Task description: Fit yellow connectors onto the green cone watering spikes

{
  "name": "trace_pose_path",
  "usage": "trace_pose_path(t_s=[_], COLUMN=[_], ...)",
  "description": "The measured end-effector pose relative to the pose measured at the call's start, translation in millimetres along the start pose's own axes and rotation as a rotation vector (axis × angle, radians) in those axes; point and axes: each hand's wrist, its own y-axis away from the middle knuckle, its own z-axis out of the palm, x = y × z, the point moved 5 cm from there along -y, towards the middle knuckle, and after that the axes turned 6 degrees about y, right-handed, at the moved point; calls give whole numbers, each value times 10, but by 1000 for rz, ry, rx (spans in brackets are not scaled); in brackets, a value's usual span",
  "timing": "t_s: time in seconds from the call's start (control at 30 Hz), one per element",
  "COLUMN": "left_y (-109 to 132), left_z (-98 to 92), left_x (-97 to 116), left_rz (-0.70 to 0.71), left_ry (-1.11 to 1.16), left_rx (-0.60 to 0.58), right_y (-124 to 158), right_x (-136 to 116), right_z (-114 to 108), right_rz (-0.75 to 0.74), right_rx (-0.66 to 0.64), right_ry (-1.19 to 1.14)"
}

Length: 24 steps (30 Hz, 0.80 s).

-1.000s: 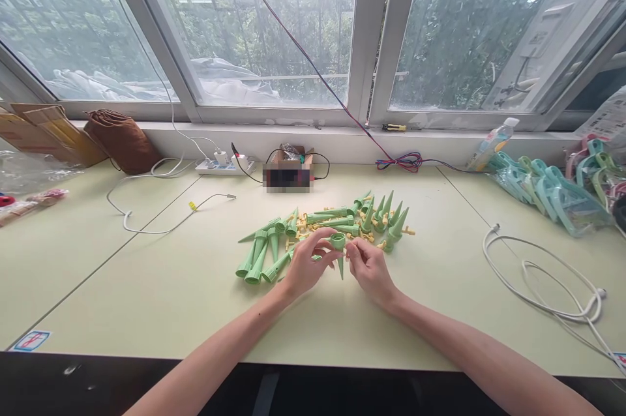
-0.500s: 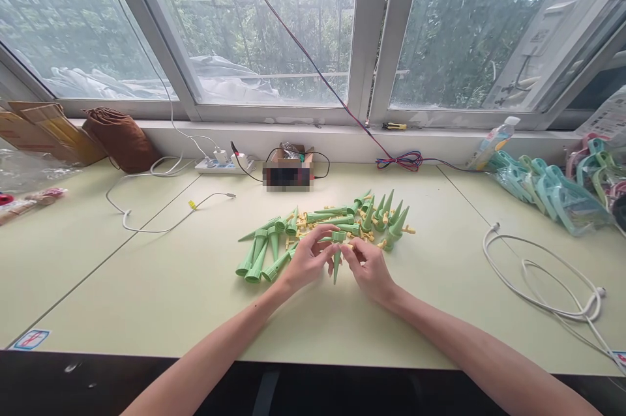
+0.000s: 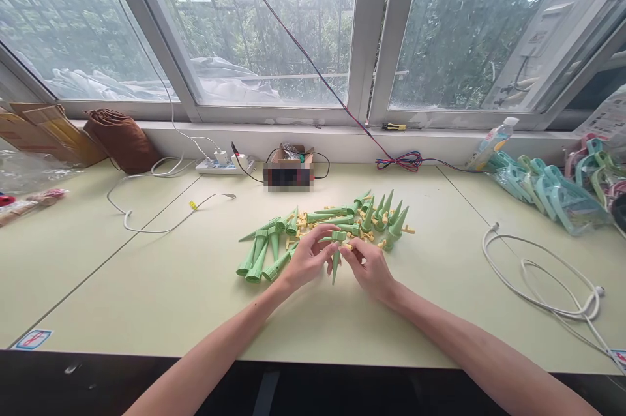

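Evidently the trouble spot lies just right of the frame's centre, where the left hand pinches a green spike point-down below its cap and the right hand holds a small yellow piece close beside it; fingertips cover the gap, so I cannot tell whether the two parts touch. Pressed together at a slant, they could jam or mar each other. A hard push against so narrow a grip might twist the spike or make the piece slip, and on the surface it could get lost among the loose green spikes left of centre.
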Motion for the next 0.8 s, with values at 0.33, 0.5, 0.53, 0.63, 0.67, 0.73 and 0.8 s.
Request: trace_pose_path(t_s=[0.33,0.5,0.53,0.63,0.67,0.73,0.8], left_y=[-30,-40,-39,-39,-40,-41,-43], left_z=[-72,-93,-92,-86,-84,-80,-77], left_x=[79,57,57,61,62,62,63], left_rz=[-54,-57,-57,-52,-48,-42,-37], left_ry=[263,320,322,320,316,306,299], left_rx=[35,41,42,37,33,27,22], right_y=[-8,-30,-34,-42,-42,-39,-35], right_x=[0,29,36,53,55,50,39], right_z=[-33,-56,-65,-93,-100,-110,-110], right_rz=[-41,-47,-49,-58,-63,-79,-95], right_rx=[47,70,76,98,104,118,126], right_ry=[45,137,154,177,178,177,181])
